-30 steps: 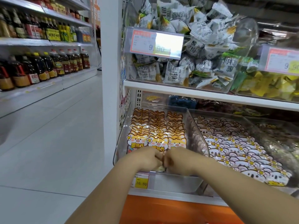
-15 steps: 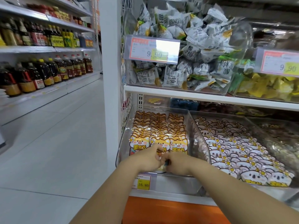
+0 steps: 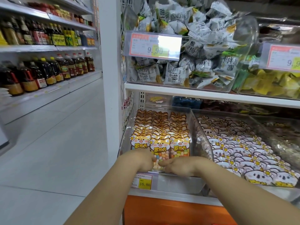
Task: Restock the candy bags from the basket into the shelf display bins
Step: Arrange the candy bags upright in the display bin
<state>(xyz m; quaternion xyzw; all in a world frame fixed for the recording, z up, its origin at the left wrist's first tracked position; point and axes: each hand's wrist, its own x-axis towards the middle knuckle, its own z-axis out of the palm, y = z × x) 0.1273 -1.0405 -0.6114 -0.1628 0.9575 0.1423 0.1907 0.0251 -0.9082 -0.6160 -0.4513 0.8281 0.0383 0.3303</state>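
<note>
A clear display bin [image 3: 194,125] on the lower shelf holds three rows of orange fox-faced candy bags [image 3: 159,127]. The middle front candy bag [image 3: 159,150] stands slightly lower than its neighbours, its coloured candies showing. My left hand [image 3: 141,161] and my right hand [image 3: 181,165] meet at the bin's front edge, fingers curled round the bottom of that middle bag. The fingertips are partly hidden behind the bag. The basket is out of view.
A second bin [image 3: 253,120] to the right holds pink koala candy bags [image 3: 235,148]. Above, a bin of grey plum-candy packets [image 3: 186,54] carries a 9.90 tag. A 16.80 price tag [image 3: 143,181] hangs below my hands. Oil bottles [image 3: 48,72] line the aisle shelves left.
The view has drawn closer and tipped up slightly. My hands stayed together at the bin's front, and the front row of fox bags now stands more upright and fully visible.
</note>
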